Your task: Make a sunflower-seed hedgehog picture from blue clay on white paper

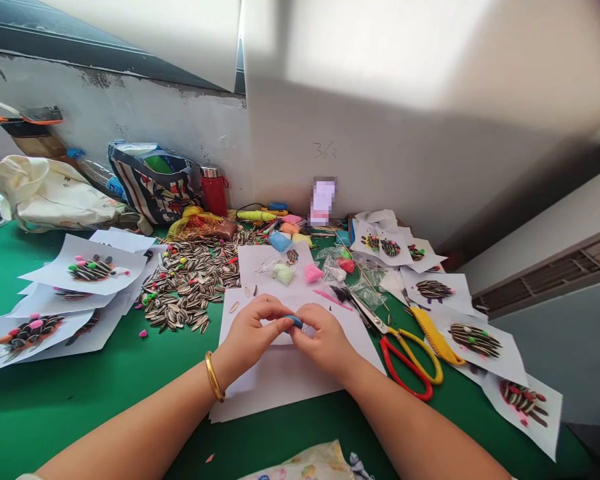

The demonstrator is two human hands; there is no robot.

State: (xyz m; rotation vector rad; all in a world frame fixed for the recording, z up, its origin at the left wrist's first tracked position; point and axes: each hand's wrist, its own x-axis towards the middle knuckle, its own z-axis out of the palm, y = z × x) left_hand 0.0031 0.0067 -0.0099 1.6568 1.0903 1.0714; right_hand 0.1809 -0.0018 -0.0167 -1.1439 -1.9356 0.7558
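Observation:
Both hands meet over white paper [265, 377] at the middle of the green table. My left hand [253, 330] and my right hand [325, 337] pinch a small piece of blue clay [294, 321] between their thumbs and fingers. A gold bracelet circles my left wrist. Just beyond the hands lie a pale green clay lump [283, 273], a pink lump [313, 273] and a blue packet [280, 241]. Part of the paper is hidden under the hands.
Sunflower seeds [190, 280] form a pile on the left. Red-handled scissors [405, 367] and a yellow cutter [435, 337] lie right of the paper. Sheets with seed-covered hedgehog figures [93, 269] lie at both sides. A red bottle [214, 193] and bags stand behind.

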